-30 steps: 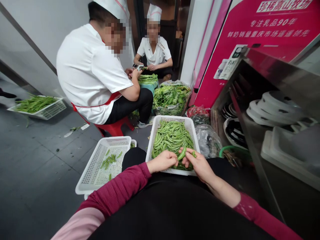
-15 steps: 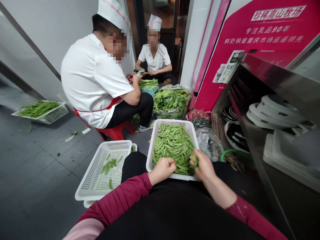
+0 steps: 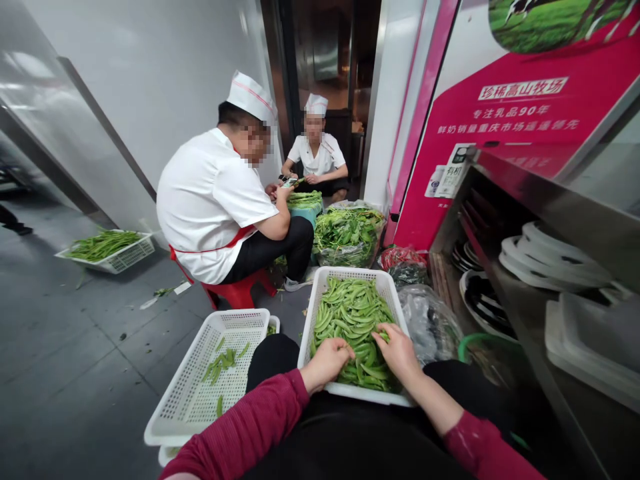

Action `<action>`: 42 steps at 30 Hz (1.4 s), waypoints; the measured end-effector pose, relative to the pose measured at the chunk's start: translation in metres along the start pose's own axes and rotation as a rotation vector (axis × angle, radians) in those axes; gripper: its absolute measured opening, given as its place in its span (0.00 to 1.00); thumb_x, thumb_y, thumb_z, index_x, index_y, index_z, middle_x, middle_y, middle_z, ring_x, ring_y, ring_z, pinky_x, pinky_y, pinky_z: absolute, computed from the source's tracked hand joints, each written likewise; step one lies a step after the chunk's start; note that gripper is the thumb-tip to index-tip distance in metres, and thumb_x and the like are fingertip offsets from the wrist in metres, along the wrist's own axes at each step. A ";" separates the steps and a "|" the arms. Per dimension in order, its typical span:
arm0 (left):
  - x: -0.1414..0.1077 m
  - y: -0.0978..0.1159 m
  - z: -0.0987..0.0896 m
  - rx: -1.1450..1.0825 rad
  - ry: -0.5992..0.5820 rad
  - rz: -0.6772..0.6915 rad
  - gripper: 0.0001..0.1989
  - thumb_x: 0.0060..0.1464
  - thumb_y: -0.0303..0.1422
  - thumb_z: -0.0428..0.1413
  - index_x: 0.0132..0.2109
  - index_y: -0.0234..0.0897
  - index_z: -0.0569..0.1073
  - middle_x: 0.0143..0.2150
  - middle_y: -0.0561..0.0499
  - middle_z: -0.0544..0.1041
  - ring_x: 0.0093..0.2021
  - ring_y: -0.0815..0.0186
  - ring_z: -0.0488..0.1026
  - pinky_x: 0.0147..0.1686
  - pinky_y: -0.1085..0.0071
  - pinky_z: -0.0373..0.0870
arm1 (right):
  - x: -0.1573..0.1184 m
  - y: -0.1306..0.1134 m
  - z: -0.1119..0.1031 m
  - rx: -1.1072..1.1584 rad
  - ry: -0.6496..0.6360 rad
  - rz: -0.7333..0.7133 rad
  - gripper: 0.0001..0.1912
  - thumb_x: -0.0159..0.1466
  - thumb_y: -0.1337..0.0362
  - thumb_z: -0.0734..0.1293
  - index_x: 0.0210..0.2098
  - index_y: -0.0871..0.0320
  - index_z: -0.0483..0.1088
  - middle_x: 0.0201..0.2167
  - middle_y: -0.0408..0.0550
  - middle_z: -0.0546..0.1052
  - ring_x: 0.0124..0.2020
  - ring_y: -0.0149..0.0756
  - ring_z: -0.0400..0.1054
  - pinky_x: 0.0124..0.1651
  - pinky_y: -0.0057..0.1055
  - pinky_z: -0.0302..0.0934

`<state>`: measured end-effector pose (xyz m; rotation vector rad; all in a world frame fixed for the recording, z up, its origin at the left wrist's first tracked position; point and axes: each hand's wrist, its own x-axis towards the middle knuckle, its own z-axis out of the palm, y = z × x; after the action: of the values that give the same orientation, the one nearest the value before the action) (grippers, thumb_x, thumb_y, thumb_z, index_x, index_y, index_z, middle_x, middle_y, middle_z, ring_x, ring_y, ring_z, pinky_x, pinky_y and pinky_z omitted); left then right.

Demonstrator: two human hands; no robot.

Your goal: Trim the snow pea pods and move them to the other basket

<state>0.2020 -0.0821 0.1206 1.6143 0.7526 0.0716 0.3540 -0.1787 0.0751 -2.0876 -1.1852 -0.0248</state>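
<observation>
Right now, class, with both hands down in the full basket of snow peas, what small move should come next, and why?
Probably close the right hand on one pod and lift it clear. Both it and the left hand rest in the snow peas of the full basket, neither clearly holding one, while the basket beside it holds few pods.

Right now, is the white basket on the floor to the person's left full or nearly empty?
Nearly empty. The white basket holds only a few scattered pods, with its perforated bottom showing almost everywhere.

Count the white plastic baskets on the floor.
3: white plastic basket full of pea pods by the hands, nearly empty one left, another far left. A fourth may sit beneath the nearly empty one.
</observation>
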 end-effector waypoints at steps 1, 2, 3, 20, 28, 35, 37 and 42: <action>0.000 0.001 -0.001 0.001 -0.006 0.002 0.11 0.43 0.28 0.43 0.31 0.31 0.69 0.15 0.59 0.57 0.12 0.78 0.47 0.13 0.78 0.42 | -0.005 -0.005 -0.005 -0.005 -0.035 -0.110 0.08 0.57 0.64 0.58 0.33 0.57 0.66 0.32 0.49 0.71 0.35 0.38 0.65 0.39 0.32 0.58; 0.000 0.002 -0.002 0.015 -0.015 0.022 0.11 0.44 0.29 0.43 0.31 0.31 0.69 0.15 0.60 0.55 0.12 0.78 0.47 0.13 0.78 0.42 | -0.009 -0.011 -0.011 -0.015 -0.094 -0.205 0.08 0.58 0.66 0.57 0.34 0.56 0.65 0.33 0.48 0.71 0.35 0.36 0.65 0.38 0.31 0.58; 0.000 0.004 -0.003 0.042 -0.026 0.057 0.11 0.45 0.30 0.43 0.30 0.31 0.69 0.15 0.60 0.55 0.13 0.78 0.47 0.14 0.78 0.42 | -0.014 -0.017 -0.016 -0.030 -0.165 -0.282 0.09 0.58 0.68 0.56 0.35 0.55 0.65 0.32 0.47 0.70 0.34 0.35 0.65 0.38 0.30 0.59; -0.016 0.019 -0.002 0.155 -0.075 0.241 0.09 0.43 0.30 0.45 0.27 0.31 0.69 0.17 0.58 0.58 0.17 0.77 0.52 0.18 0.78 0.50 | -0.027 -0.050 -0.039 0.183 -0.230 -0.357 0.13 0.56 0.73 0.56 0.33 0.55 0.68 0.27 0.46 0.69 0.30 0.33 0.64 0.34 0.29 0.60; -0.002 -0.012 -0.015 0.026 0.045 -0.096 0.08 0.43 0.29 0.45 0.26 0.32 0.67 0.14 0.60 0.54 0.10 0.78 0.49 0.10 0.79 0.44 | -0.020 -0.053 -0.063 0.710 0.072 0.315 0.13 0.52 0.56 0.66 0.32 0.59 0.68 0.14 0.38 0.65 0.16 0.28 0.58 0.20 0.26 0.55; -0.019 0.021 -0.010 0.026 -0.321 0.127 0.16 0.49 0.35 0.45 0.40 0.31 0.70 0.21 0.57 0.61 0.14 0.79 0.51 0.13 0.79 0.48 | -0.026 -0.052 -0.050 0.898 -0.080 0.407 0.16 0.50 0.55 0.67 0.33 0.60 0.65 0.13 0.36 0.63 0.13 0.26 0.55 0.18 0.24 0.52; -0.023 0.029 -0.008 0.074 -0.392 0.142 0.17 0.49 0.36 0.45 0.39 0.30 0.71 0.20 0.57 0.60 0.14 0.79 0.50 0.14 0.79 0.48 | -0.027 -0.051 -0.049 0.834 -0.102 0.403 0.17 0.51 0.54 0.66 0.34 0.60 0.65 0.13 0.36 0.62 0.13 0.27 0.55 0.18 0.25 0.52; -0.023 0.026 -0.009 0.369 -0.341 0.284 0.12 0.48 0.32 0.45 0.29 0.30 0.72 0.18 0.57 0.61 0.18 0.77 0.53 0.19 0.79 0.51 | -0.029 -0.043 -0.065 0.246 -0.048 0.006 0.14 0.56 0.58 0.62 0.40 0.58 0.66 0.31 0.49 0.70 0.29 0.35 0.65 0.32 0.30 0.60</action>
<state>0.1912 -0.0857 0.1538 2.0112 0.2781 -0.1442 0.3251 -0.2253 0.1376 -1.8850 -1.1480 0.1665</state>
